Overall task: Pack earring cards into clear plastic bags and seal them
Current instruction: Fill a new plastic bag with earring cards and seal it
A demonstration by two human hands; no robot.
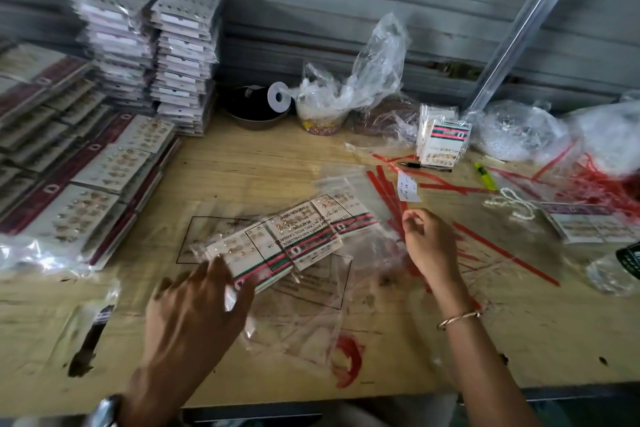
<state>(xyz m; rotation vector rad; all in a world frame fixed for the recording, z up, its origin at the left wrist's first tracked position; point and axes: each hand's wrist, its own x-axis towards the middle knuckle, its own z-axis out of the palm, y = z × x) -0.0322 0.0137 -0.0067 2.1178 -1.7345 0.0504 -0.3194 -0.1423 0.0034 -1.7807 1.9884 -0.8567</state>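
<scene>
A row of white earring cards (291, 239) with red and green stripes lies in a clear plastic bag (322, 218) printed with black warning text, at the middle of the wooden table (242, 163). My left hand (197, 308) rests with spread fingers on the near left end of this bagged row. My right hand (427, 239) hovers just right of the bag, fingers loosely curled, thumb and forefinger close together; whether they pinch a red strip is unclear. More empty clear bags (298, 329) lie under and in front of the cards.
Stacks of packed cards (152, 55) rise at the back left, flat card rows (86, 184) at the left. Red strips (505, 253) litter the right side. A dark bowl (256, 111), crumpled plastic bags (367, 80), a small card bundle (440, 139), a pen and a yellow highlighter (485, 177) lie behind.
</scene>
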